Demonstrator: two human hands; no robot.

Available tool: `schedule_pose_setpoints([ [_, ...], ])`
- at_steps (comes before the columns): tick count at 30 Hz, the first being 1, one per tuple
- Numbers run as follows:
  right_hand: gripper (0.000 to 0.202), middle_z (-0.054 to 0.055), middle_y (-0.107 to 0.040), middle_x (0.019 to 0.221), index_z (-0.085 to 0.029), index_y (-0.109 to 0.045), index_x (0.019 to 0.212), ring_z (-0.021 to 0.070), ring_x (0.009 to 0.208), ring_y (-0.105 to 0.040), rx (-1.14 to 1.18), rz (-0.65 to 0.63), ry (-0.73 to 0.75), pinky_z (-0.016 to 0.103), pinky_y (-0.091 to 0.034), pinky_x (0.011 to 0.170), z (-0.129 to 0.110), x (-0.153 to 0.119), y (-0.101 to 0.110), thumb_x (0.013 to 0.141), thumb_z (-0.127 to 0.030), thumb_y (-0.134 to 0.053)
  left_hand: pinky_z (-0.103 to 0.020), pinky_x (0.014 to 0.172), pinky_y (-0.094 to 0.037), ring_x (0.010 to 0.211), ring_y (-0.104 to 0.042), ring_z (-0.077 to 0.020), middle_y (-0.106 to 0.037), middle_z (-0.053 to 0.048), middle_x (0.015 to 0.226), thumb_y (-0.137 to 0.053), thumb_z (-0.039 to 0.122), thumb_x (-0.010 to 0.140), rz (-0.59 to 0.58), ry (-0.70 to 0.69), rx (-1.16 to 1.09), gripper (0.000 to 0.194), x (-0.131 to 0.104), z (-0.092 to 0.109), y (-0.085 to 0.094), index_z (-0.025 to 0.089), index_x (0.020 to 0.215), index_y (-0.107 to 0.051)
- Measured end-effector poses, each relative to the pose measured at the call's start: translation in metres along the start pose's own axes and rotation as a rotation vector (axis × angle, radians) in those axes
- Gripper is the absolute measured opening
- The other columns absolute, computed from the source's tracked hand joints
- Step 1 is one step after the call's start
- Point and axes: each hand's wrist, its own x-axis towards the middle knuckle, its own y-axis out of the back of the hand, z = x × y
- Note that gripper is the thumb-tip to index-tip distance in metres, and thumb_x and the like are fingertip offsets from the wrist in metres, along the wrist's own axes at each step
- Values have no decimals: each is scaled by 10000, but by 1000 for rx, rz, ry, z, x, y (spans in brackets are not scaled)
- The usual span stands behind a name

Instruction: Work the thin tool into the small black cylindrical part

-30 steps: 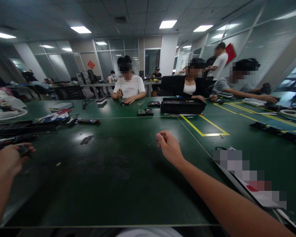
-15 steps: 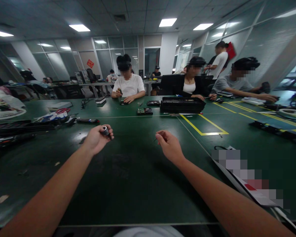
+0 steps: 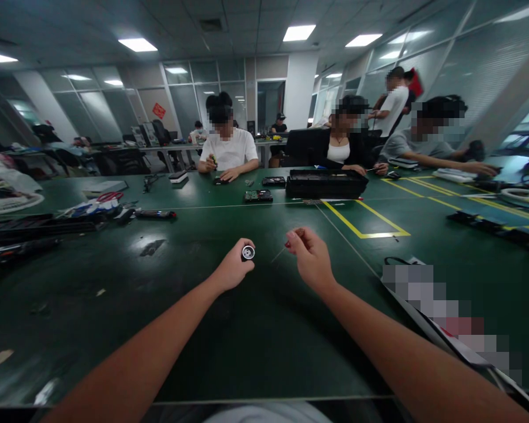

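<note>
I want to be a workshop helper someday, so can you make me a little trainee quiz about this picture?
1. True or false: the left hand holds a round-ended part.
2. What does the right hand hold? A: a cup. B: a thin-shafted tool. C: a ball.
3. Fill in: the tape on the table is ____.

Key: 1 true; 2 B; 3 yellow.

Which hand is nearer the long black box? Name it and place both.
Right. The right hand is in front of the long black box, on its near side; the left hand is farther off, toward its near left.
</note>
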Motion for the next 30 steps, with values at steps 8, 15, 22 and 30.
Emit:
schedule_pose_setpoints([
  [8, 241, 39, -707, 854, -211, -627, 1025, 184, 783, -678, 165, -102, 9, 352, -543, 745, 2, -3, -3, 911, -418, -578, -330, 913, -437, 1014, -593, -200, -643, -22, 1075, -673, 245, 811, 61, -120, 83, 283, -3, -14, 3, 210, 1087, -621],
  [15, 223, 56, -724, 921, -215, -613, 1059, 203, 865, -701, -5, -164, 57, 370, -548, 783, 3, -5, -2, 942, -391, -543, -357, 999, -417, 1109, -595, -211, -670, -9, 1168, -710, 233, 807, 69, -151, 115, 362, -5, -13, 4, 258, 1165, -665],
  [22, 198, 50, -729, 897, -211, -613, 1032, 196, 826, -701, -115, -154, 127, 342, -532, 755, -4, -5, -1, 948, -364, -519, -366, 1034, -407, 1137, -592, -218, -671, -22, 1188, -722, 225, 802, 97, -166, 125, 367, -4, -12, 3, 241, 1165, -671],
  [30, 407, -49, -489, 497, -204, -502, 580, 97, 451, -443, -457, -75, 285, 247, -312, 481, -10, -6, 2, 847, -476, -644, -377, 975, -432, 1087, -594, -221, -671, -27, 1142, -746, 261, 798, 100, -207, 216, 374, -6, -15, 3, 270, 1164, -671],
])
